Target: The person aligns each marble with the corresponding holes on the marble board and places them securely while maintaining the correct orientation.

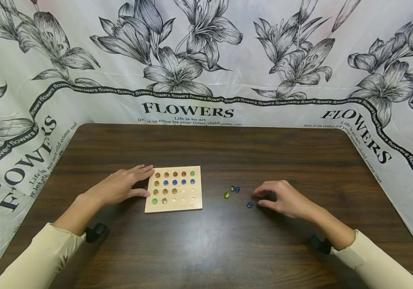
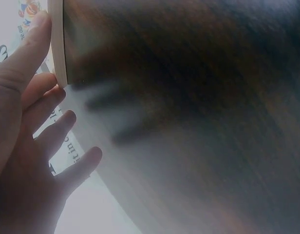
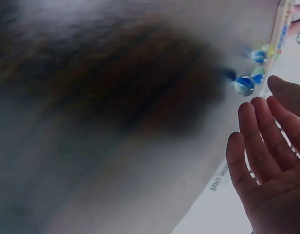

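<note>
A light wooden board (image 1: 187, 202) lies left of centre, with rows of small hollows. Brown, red, blue and green marbles fill most of them; several hollows at the lower right hold none. My left hand (image 1: 125, 185) touches the board's left edge with thumb and fingertips, its fingers mostly straight in the left wrist view. To the right, my right hand (image 1: 286, 198) hovers over the table with loosely bent fingers and nothing between them. Just left of its thumb lies a blue marble (image 1: 249, 204). Further left sit a yellow-green marble (image 1: 226, 195), a green marble (image 1: 232, 188) and another blue marble (image 1: 237, 189).
The dark brown wooden table (image 1: 206, 253) carries the board and the loose marbles. A white cloth (image 1: 285, 112) printed with flowers and lettering rises behind the table and along its sides. Black straps with small devices sit at both wrists.
</note>
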### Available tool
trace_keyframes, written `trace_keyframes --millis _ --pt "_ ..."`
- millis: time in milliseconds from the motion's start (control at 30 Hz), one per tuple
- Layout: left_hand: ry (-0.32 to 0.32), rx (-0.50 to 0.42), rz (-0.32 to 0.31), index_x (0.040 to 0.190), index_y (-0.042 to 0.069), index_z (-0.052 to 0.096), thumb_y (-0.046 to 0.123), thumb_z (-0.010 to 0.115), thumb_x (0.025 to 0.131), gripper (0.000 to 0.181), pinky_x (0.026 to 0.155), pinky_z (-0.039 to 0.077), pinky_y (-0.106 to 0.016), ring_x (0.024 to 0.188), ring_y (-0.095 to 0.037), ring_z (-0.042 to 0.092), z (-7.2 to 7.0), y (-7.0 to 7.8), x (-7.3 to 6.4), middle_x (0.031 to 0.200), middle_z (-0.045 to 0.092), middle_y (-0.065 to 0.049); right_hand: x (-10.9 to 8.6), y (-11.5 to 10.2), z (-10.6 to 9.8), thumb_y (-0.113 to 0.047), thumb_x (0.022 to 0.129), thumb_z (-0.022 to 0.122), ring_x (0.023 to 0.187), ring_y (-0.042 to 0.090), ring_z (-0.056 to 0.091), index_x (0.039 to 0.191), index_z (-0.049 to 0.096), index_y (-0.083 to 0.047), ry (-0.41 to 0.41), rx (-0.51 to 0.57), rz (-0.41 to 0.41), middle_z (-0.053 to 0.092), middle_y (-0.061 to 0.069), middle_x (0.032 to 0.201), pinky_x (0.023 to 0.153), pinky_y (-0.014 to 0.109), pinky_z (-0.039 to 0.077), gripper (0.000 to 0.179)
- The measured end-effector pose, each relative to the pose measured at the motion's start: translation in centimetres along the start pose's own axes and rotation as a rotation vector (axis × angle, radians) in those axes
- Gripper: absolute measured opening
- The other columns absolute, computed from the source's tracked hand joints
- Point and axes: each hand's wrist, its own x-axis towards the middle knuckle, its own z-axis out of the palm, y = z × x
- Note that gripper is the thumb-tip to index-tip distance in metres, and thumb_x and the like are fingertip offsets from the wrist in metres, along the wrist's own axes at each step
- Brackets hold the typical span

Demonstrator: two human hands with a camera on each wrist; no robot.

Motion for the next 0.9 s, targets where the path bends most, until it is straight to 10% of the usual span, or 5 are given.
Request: trace_keyframes --millis 900 --pt "0.011 0.007 0.013 0.150 0.002 0.042 0.040 0.070 0.092 0.075 0.106 0.037 -0.060 0.142 -0.041 0.035 0.0 -0.1 0.0 0.156 0.039 -0.016 -1.2 1.2 0.5 -0.003 0.083 0.079 0.089 0.008 0.066 0.106 0.074 -0.010 -0.029 -0.020 0.009 0.069 -0.005 0.104 0.072 0.027 0.055 0.024"
